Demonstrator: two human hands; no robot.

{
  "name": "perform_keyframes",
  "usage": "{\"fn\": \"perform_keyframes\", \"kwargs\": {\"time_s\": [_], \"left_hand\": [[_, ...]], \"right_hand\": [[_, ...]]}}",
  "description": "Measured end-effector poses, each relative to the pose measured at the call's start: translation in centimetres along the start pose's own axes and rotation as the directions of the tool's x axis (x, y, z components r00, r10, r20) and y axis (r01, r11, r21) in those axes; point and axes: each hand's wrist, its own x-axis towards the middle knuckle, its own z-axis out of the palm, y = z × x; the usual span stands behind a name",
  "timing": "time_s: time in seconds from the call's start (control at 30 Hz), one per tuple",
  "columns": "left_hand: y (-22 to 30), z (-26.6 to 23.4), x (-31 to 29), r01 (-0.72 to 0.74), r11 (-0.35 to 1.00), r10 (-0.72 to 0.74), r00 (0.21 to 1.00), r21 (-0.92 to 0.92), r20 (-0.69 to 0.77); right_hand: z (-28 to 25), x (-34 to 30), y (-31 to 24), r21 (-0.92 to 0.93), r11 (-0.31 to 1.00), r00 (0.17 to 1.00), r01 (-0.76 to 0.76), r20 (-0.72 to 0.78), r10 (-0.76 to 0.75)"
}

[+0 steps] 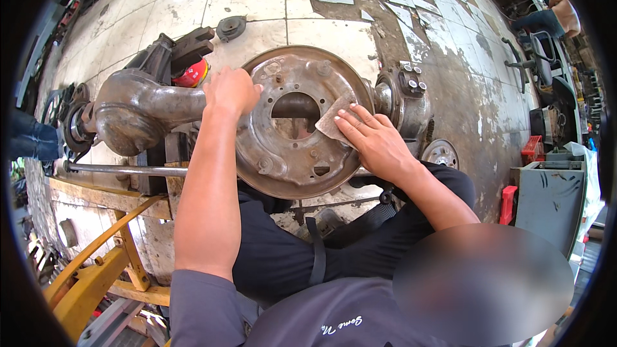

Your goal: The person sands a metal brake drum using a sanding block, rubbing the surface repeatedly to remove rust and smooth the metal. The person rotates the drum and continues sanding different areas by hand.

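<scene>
A round, brown metal brake backing plate point(283, 160) with a large central hole stands in front of me, its face tilted toward me. My left hand point(232, 90) is closed on the plate's upper left rim, fingertips hidden behind it. With outstretched fingers my right hand point(379, 141) presses a worn, greyish-brown piece of sandpaper point(335, 115) against the plate's right side, beside the hole. Left of the plate lies an axle housing point(138, 112) with a bulging metal case. A hub-like metal part point(403, 97) with several studs sits just right of the plate.
A yellow metal frame point(90, 289) stands at lower left, near a long steel rod point(128, 169). A red round container point(191, 74) is behind the axle. On the right are a flanged disc point(441, 152), a grey cabinet point(549, 199) and a red object point(508, 204).
</scene>
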Motion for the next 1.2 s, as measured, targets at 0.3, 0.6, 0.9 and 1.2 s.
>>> {"fn": "perform_keyframes", "kwargs": {"time_s": [0.3,0.6,0.9,1.2], "left_hand": [[-0.5,0.9,0.4,-0.035,0.999,0.036,0.998,0.011,-0.052],[-0.1,0.6,0.2,-0.016,0.999,0.018,0.999,0.042,-0.036],[0.4,0.2,0.0,0.014,0.997,-0.013,1.0,0.071,-0.016],[0.1,0.3,0.1,0.001,0.997,0.002,1.0,0.082,-0.031]], "right_hand": [[-1.2,0.8,2.5,0.117,0.993,0.994,0.019,0.106,-0.032],[-2.0,1.1,2.5,0.099,0.995,0.987,-0.012,0.164,-0.005],[-0.2,0.2,2.4,0.212,0.969,0.981,-0.125,0.175,0.089],[0.4,0.1,2.0,0.298,0.935,0.974,-0.195,0.167,0.15]]}}
